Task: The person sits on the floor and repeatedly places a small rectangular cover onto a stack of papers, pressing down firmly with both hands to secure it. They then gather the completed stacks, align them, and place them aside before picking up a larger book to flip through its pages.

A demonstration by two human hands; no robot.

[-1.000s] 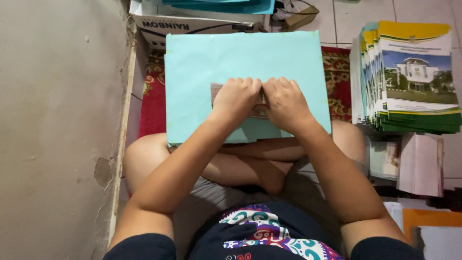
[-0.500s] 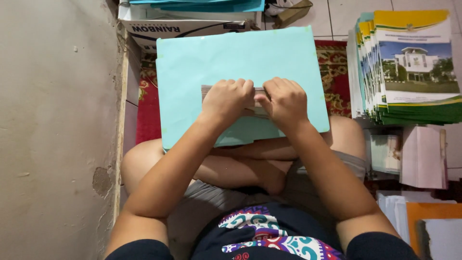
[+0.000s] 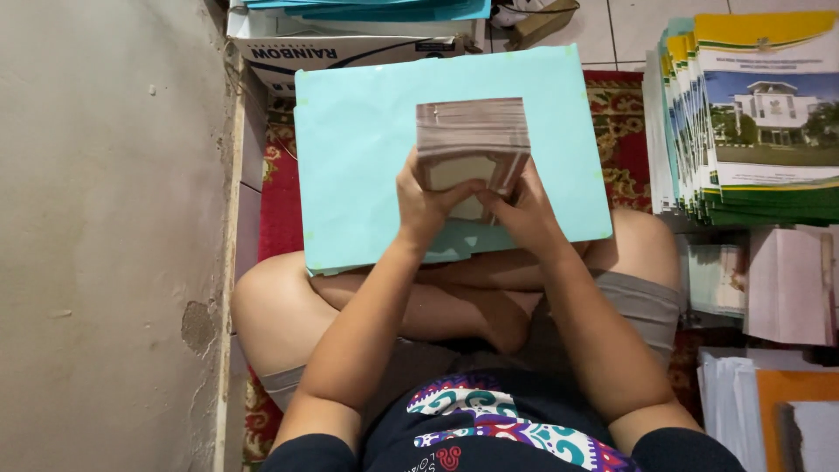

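Observation:
A stack of light blue paper sheets point(image 3: 367, 157) rests on my crossed legs. Over it I hold up a small clear plastic packet point(image 3: 472, 140) of brownish-grey slips with both hands. My left hand point(image 3: 428, 205) grips its lower left corner, thumb across the front. My right hand point(image 3: 524, 214) grips the lower right corner, fingers curled around the packet's edge. Both hands sit above the near half of the blue sheets.
A bare grey wall point(image 3: 105, 218) runs along the left. A white cardboard box point(image 3: 350, 52) stands beyond the blue sheets on a red patterned rug point(image 3: 275, 210). Stacked green-and-yellow booklets point(image 3: 760, 114) lie at right, with pink and orange papers point(image 3: 786, 288) below them.
My hands lay flat on the packet against the blue sheets before. Now they have lifted and tilted the packet up so its face shows.

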